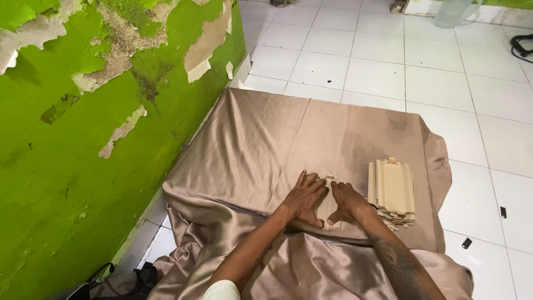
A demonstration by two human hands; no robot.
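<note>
Closest to us, our two forearms reach forward over the bunched folds of the tan satin cloth (250, 144), which is draped over a low surface and spills toward the floor on the near side. Our left hand (304, 195) lies flat, fingers spread and palm down, pressing on the left edge of a small pale cardboard piece (326, 208). Our right hand (345, 201) rests just beside it, fingers curled over the right edge of the same piece, so the flat sits pinned between both hands against the cloth. Held this way, with weight from either side, the piece looks to be kept from sliding on the slick fabric while it is flattened or creased; we cannot tell which.

Just to the right of the right hand, apart from it, stands the stack of cardboard flats (392, 191), squared up on top with its lower layers fanned out a little. It sits within easy reach, on the same cloth.

Along the left runs the green wall (83, 166), its paint peeling in patches. Beyond the cloth stretches the white tiled floor (388, 61), with a clear plastic container (452, 12) at the far edge.
</note>
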